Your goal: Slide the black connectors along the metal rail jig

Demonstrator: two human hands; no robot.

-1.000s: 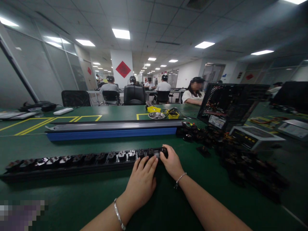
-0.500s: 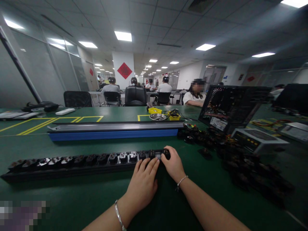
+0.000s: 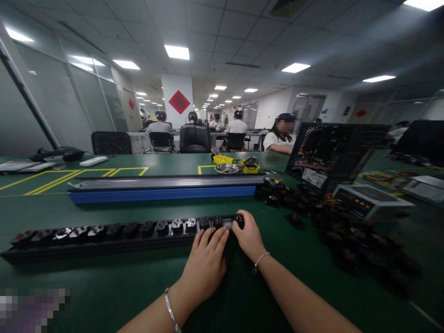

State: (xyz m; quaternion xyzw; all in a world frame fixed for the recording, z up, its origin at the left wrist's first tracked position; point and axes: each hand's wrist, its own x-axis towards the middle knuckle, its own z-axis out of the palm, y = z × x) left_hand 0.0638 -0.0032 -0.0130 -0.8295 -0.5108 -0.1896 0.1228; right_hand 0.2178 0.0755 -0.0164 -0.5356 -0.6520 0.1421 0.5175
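A long black rail (image 3: pixel 104 247) lies across the green table in front of me. It carries a row of black socket modules (image 3: pixel 147 228), several with shiny metal contacts on top. My right hand (image 3: pixel 251 238) pinches a black socket module (image 3: pixel 239 220) between thumb and fingers at the rail's right end. Between that one and the last module in the row shows a short bare stretch of rail. My left hand (image 3: pixel 204 263) rests with fingers stretched out over the near edge of the rail, just left of my right hand. Its fingertips touch the rail beside the end modules.
Behind the rail lie a long metal channel (image 3: pixel 166 183) and a blue strip (image 3: pixel 163 196). Loose black parts (image 3: pixel 364 249) are heaped at the right, near a power supply (image 3: pixel 371 202) and an open computer case (image 3: pixel 333 155). A metal dish (image 3: pixel 226 169) stands farther back. Co-workers sit beyond.
The view has shifted very slightly. Both hands keep their places on the rail, and the socket module stays in my right hand.
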